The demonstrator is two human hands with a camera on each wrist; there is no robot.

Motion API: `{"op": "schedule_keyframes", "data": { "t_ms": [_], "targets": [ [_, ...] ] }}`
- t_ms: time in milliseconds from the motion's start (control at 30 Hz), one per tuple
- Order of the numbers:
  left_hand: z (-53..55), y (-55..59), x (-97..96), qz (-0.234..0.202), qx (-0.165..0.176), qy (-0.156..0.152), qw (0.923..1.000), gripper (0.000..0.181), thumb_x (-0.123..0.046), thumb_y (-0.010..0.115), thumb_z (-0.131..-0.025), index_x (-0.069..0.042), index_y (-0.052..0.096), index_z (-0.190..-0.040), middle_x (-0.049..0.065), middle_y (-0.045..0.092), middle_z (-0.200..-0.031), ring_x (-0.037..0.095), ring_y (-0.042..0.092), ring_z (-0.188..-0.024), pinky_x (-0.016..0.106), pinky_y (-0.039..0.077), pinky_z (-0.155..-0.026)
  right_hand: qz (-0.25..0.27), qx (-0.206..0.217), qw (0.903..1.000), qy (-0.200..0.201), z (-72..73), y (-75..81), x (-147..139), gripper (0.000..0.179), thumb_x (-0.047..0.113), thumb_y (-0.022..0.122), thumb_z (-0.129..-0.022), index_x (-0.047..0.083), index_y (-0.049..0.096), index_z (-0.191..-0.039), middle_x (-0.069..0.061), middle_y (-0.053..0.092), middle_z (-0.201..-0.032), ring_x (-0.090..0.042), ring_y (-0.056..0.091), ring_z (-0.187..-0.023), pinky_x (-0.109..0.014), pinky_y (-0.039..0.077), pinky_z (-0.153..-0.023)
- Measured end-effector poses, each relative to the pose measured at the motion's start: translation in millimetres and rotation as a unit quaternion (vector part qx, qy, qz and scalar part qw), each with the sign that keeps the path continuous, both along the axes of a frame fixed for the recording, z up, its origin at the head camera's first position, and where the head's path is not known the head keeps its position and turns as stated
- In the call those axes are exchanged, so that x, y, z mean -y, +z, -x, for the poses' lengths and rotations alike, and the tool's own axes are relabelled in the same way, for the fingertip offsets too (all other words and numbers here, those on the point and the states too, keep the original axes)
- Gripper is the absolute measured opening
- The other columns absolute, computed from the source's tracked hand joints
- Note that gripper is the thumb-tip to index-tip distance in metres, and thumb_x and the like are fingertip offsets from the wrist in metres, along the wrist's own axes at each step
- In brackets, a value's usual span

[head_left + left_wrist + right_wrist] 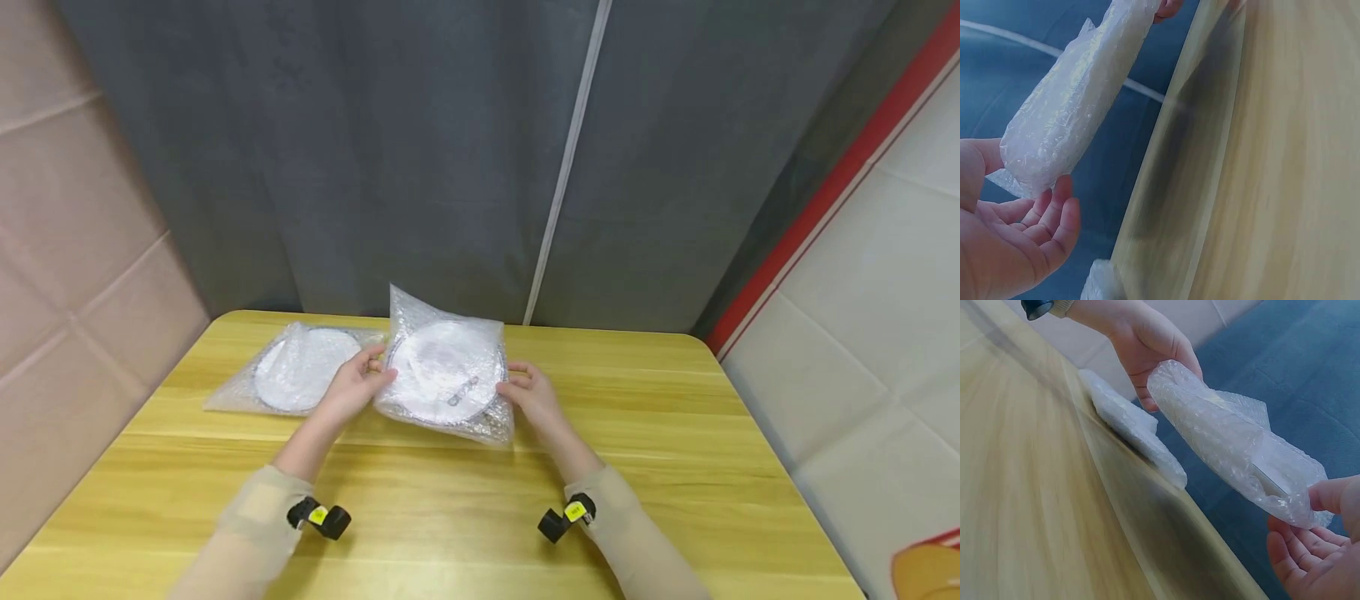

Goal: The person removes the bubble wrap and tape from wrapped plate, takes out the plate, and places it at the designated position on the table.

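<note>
A round white plate-like disc in bubble wrap [446, 371] is held up above the table, tilted toward me. My left hand [356, 385] grips its left edge, thumb on the near face and fingers behind. On the opposite edge my right hand [534, 398] pinches the wrap between thumb and fingers. In the right wrist view the wrapped disc [1216, 431] shows side-on, both hands at its ends. A second bubble-wrapped white disc [300, 375] lies flat on the table to the left, partly behind my left hand.
The wooden table [450, 517] stretches under both arms. Behind its far edge hangs a dark grey curtain [337, 167] with a pale strip. Light panels stand at the left [75, 292] and right [862, 350]. Small black cameras sit on both wrists.
</note>
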State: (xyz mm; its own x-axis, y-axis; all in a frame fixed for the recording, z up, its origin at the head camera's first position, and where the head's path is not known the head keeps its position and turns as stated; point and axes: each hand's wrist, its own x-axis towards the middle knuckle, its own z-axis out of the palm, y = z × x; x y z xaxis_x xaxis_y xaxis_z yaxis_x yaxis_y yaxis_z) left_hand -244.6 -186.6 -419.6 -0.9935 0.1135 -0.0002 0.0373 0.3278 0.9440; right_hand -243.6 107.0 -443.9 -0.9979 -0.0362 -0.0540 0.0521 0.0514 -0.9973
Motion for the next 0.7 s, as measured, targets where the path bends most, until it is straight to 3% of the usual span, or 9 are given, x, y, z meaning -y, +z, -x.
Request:
{"op": "schedule_keyframes", "data": {
  "t_ms": [133, 433, 700],
  "targets": [
    [-2.0, -2.6, -9.8, -0.009, -0.007, -0.012, 0.9999, 0.063, -0.013, 0.063, -0.092, 0.001, 0.033, -0.146, 0.009, 0.049, -0.096, 0.013, 0.048, -0.067, 0.025, 0.043, -0.054, -0.007, 0.002, 1.0000, -0.004, -4.8, -0.4, -11.4, 0.044, 0.000, 0.067, -0.084, -0.002, 0.051, -0.126, -0.012, 0.068, -0.095, -0.017, 0.063, -0.078, -0.028, 0.050, -0.077],
    [-9.3, -10.9, -30.5, -0.022, -0.022, -0.031, 0.9990, 0.059, -0.010, 0.064, -0.090, -0.004, 0.040, -0.143, 0.011, 0.050, -0.095, 0.015, 0.049, -0.067, 0.021, 0.042, -0.052, -0.030, 0.008, 0.9995, 0.001, -19.4, -2.0, -34.9, 0.042, 0.000, 0.066, -0.085, -0.003, 0.051, -0.125, -0.013, 0.069, -0.095, -0.016, 0.063, -0.079, -0.029, 0.049, -0.079],
    [-19.6, -13.7, -48.5, -0.008, -0.022, -0.053, 0.9983, 0.055, -0.005, 0.064, -0.089, 0.003, 0.044, -0.139, 0.015, 0.054, -0.096, 0.017, 0.050, -0.068, 0.023, 0.044, -0.055, -0.053, 0.011, 0.9985, -0.007, -32.4, -10.8, -52.0, 0.042, 0.001, 0.065, -0.085, -0.004, 0.050, -0.124, -0.016, 0.068, -0.098, -0.020, 0.064, -0.084, -0.031, 0.050, -0.082]
  ]
}}
